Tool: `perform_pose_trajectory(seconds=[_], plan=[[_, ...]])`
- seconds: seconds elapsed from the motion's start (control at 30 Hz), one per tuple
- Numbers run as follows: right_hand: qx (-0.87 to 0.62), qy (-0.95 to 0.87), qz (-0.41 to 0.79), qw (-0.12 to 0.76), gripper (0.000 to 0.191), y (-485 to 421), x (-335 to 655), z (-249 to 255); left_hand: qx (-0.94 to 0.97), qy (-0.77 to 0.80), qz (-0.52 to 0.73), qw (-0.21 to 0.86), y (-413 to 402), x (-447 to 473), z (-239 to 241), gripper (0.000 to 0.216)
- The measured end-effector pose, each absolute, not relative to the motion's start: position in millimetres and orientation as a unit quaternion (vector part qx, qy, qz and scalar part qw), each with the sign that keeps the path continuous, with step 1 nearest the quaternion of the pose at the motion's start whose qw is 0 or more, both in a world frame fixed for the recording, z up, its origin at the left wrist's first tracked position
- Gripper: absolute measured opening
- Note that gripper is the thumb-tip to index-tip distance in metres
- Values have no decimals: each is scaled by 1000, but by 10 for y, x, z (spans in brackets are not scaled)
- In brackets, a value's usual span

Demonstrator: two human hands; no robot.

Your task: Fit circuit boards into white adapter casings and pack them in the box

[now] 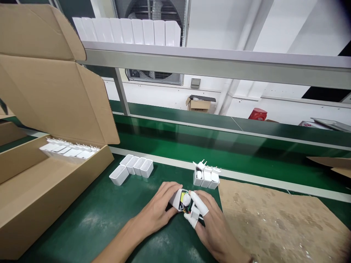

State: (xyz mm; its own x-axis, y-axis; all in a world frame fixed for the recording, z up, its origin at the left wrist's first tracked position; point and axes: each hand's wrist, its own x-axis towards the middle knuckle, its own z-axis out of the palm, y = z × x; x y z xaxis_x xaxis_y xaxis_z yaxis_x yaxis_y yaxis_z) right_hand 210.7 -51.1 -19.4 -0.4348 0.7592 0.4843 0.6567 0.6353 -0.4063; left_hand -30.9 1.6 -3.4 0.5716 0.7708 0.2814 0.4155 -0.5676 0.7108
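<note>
My left hand (157,208) grips a white charger housing (175,199) around its sides, its open end facing right. Inside the opening show a yellow part, a round white blob and some wiring. White covers sit on the thumb and index finger of my right hand (212,219), which pinches a white plug cap (195,212) with prongs, close beside that opening. Just beyond my hands stand several filled charger housings (206,179) with plug caps lying on top. Several open, hollow white housings (135,166) are grouped to the left.
A large cardboard box (55,175) with its lid raised stands at left, a row of white chargers (70,149) inside. A stained brown board (274,215) covers the right of the green bench. Behind runs a green belt (219,140), below a shelf (214,60) holding white cases (126,31).
</note>
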Motion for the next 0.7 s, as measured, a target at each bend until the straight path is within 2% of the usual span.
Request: perform_pose_trajectory(seconds=[0.4, 0.57, 0.7], plan=[[-431, -829, 96, 344, 73, -474, 2125, -295, 831, 359, 297, 304, 9, -309, -77, 63], [-428, -826, 80, 358, 66, -477, 2074, -235, 834, 344, 299, 312, -19, -295, -40, 60], [-404, -820, 67, 401, 54, -477, 1996, -171, 831, 344, 288, 328, -41, -266, 0, 62]])
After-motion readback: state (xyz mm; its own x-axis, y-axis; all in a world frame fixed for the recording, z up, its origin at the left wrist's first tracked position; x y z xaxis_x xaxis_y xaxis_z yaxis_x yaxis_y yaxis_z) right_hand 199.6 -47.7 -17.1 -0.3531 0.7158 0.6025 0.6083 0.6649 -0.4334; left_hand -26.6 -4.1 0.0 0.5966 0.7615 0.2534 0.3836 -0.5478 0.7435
